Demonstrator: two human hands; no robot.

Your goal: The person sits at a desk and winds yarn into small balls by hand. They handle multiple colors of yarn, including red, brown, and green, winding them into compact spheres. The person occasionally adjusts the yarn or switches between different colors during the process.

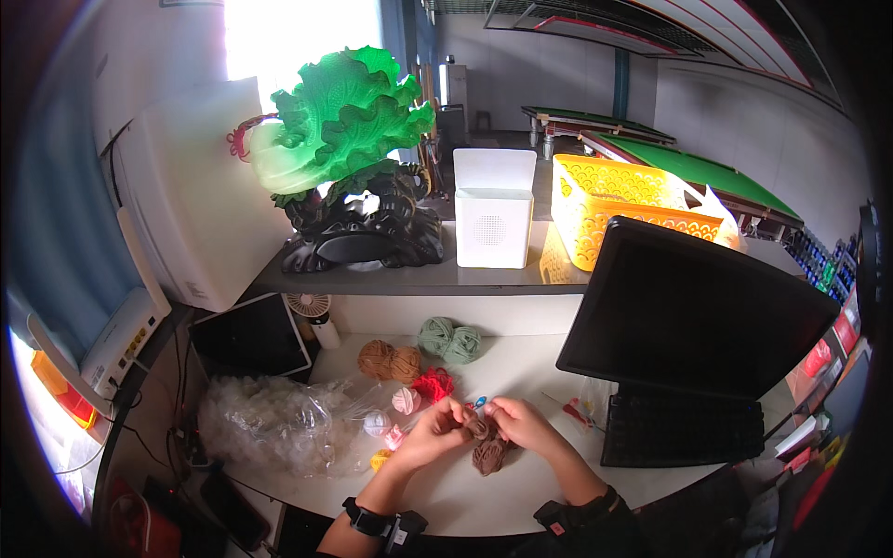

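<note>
My left hand (441,434) and my right hand (515,422) are close together over the white desk, both pinching a small brown yarn piece (477,427). A blue-headed item (480,402) shows between the fingertips; its kind is unclear. Just below lies a dark brown yarn ball (490,456). Behind my hands are red yarn (433,384), a light brown skein (388,361) and a sage green skein (449,340). Pink yarn (406,400), white yarn (377,423) and yellow yarn (380,460) lie beside my left hand and forearm.
A clear plastic bag of white fibre stuffing (272,425) lies at left. A black monitor (698,307) and keyboard (680,429) stand at right. A shelf behind bears a green cabbage sculpture (349,125), a white box (494,227) and a yellow basket (582,223).
</note>
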